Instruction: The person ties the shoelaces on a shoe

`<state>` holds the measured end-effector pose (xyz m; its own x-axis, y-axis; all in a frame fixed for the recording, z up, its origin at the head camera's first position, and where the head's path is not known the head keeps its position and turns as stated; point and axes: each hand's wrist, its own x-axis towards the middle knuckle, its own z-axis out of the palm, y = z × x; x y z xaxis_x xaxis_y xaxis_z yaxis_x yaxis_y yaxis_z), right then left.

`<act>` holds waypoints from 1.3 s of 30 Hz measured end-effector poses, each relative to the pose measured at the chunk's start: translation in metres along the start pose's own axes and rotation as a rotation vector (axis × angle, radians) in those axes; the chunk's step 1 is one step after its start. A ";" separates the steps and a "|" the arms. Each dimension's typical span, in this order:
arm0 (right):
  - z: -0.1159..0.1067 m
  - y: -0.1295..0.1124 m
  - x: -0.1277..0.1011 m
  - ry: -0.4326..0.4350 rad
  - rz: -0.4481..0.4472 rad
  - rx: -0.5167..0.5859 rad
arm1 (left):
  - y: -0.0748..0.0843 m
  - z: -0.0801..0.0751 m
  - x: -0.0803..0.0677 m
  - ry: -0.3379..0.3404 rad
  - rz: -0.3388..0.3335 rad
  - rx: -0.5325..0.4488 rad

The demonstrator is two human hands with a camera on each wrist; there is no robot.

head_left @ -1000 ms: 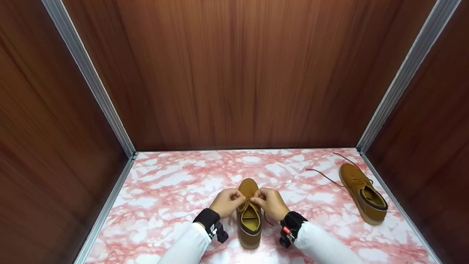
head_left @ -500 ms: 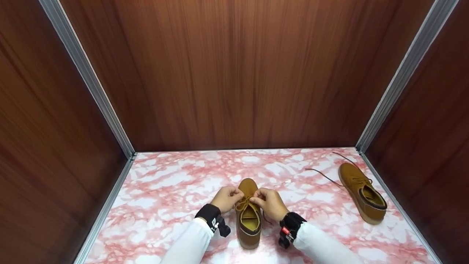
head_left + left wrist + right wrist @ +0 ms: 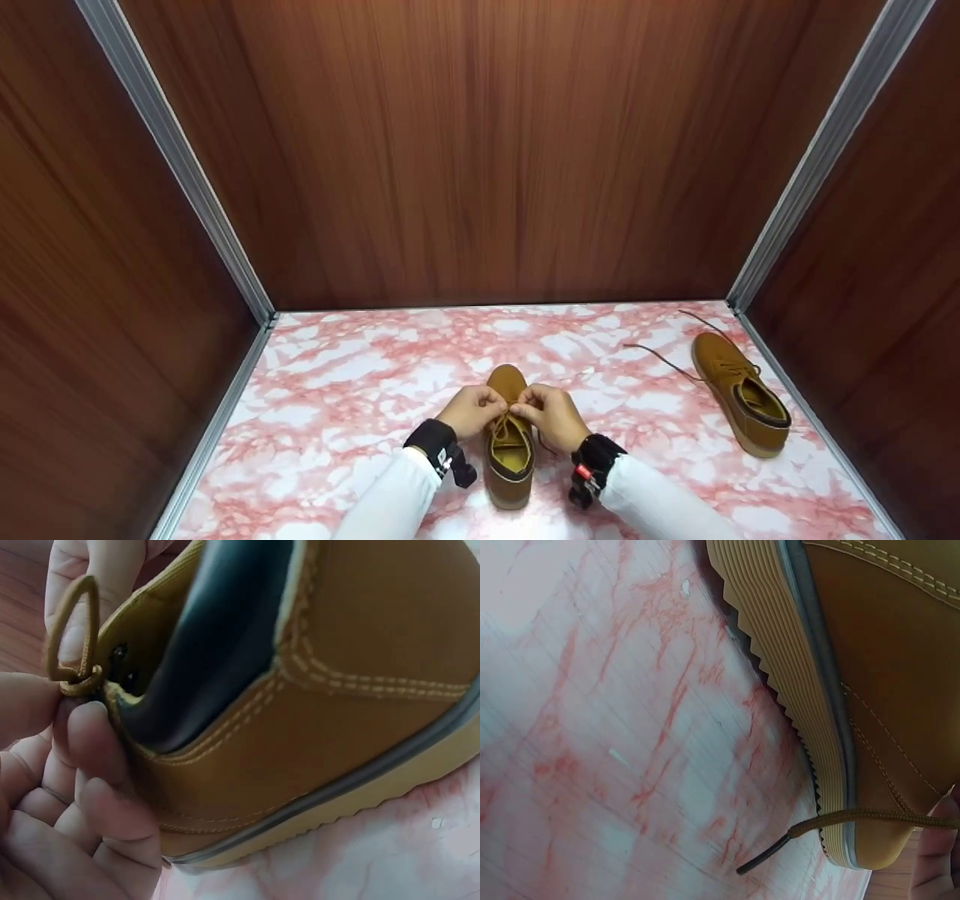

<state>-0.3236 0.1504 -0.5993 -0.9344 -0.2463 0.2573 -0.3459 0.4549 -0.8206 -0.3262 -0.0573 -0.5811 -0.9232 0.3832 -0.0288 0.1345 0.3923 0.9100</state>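
A tan lace-up shoe stands on the marbled surface, toe pointing away. Both hands meet over its lacing. My left hand pinches the shoelace with thumb and curled forefinger. Close up in the left wrist view, a loop of the lace rises from a crossing at these fingertips. Opposite it, my right hand pinches the lace from the right side, thumb against forefinger. In the right wrist view a lace end with a dark tip hangs across the shoe's side and sole, and only part of that hand shows.
A matching tan shoe stands at the right, its untied laces trailing out over the surface. Brown wood-grain panels with grey metal corner strips enclose the back and both sides.
My left hand moved slightly left, off the lace crossing, showing a loop, then came back right against the lacing. The right hand stays nearly in place; both shoes stand where they were.
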 end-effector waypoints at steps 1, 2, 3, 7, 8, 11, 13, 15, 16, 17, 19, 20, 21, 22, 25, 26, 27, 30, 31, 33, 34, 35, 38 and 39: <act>-0.001 0.000 0.000 -0.006 0.010 0.007 | 0.000 0.001 0.000 -0.003 -0.002 -0.010; -0.001 0.000 0.000 -0.013 0.020 0.016 | 0.000 0.001 -0.001 -0.005 -0.007 -0.018; -0.002 0.000 0.000 -0.021 0.030 0.022 | 0.000 0.002 -0.001 -0.005 -0.008 -0.025; -0.008 0.000 -0.001 -0.042 0.042 0.036 | 0.002 0.004 -0.002 0.007 -0.014 -0.037; -0.009 0.000 -0.002 -0.044 0.042 0.039 | 0.002 0.004 -0.002 0.011 -0.014 -0.035; -0.014 0.001 -0.004 -0.040 0.046 0.034 | 0.002 0.005 -0.002 0.026 -0.022 -0.032; -0.018 0.001 -0.005 -0.035 0.046 0.023 | 0.001 0.006 -0.002 0.035 -0.026 -0.034; -0.021 0.002 -0.008 -0.036 0.037 0.007 | 0.001 0.007 -0.001 0.042 -0.030 -0.044; -0.023 0.001 -0.009 -0.040 0.025 0.000 | 0.000 0.008 -0.001 0.044 -0.029 -0.051; -0.024 0.001 -0.011 -0.053 0.013 -0.005 | 0.000 0.008 -0.002 0.045 -0.027 -0.059; -0.027 -0.001 -0.015 -0.088 -0.016 -0.004 | 0.000 0.008 -0.002 0.047 -0.023 -0.070; -0.029 -0.003 -0.017 -0.111 -0.028 0.000 | 0.000 0.008 -0.002 0.048 -0.021 -0.073; -0.030 -0.004 -0.019 -0.135 -0.040 0.007 | 0.000 0.008 -0.002 0.048 -0.020 -0.076; -0.030 -0.005 -0.021 -0.158 -0.054 0.013 | 0.000 0.007 -0.003 0.047 -0.020 -0.077; -0.031 -0.007 -0.026 -0.222 -0.077 0.036 | -0.001 0.007 -0.004 0.043 -0.023 -0.085; -0.030 -0.008 -0.027 -0.240 -0.084 0.042 | -0.001 0.006 -0.004 0.041 -0.025 -0.089; -0.030 -0.008 -0.028 -0.254 -0.093 0.046 | -0.001 0.006 -0.004 0.038 -0.027 -0.094; -0.027 -0.009 -0.029 -0.281 -0.123 0.049 | -0.001 0.006 -0.004 0.036 -0.025 -0.104; -0.026 -0.009 -0.029 -0.285 -0.131 0.047 | -0.001 0.006 -0.004 0.035 -0.025 -0.104; -0.025 -0.010 -0.028 -0.287 -0.137 0.047 | -0.001 0.006 -0.004 0.036 -0.022 -0.100; -0.024 -0.011 -0.028 -0.288 -0.139 0.046 | -0.002 0.006 -0.004 0.037 -0.021 -0.100; -0.023 -0.012 -0.027 -0.287 -0.138 0.042 | -0.002 0.006 -0.004 0.037 -0.020 -0.099; -0.022 -0.013 -0.026 -0.291 -0.129 0.038 | -0.002 0.006 -0.003 0.038 -0.021 -0.091; -0.022 -0.013 -0.025 -0.289 -0.125 0.033 | -0.002 0.005 -0.003 0.037 -0.020 -0.091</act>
<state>-0.2975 0.1690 -0.5837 -0.8202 -0.5339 0.2054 -0.4491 0.3786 -0.8093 -0.3213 -0.0548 -0.5849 -0.9383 0.3441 -0.0331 0.0844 0.3210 0.9433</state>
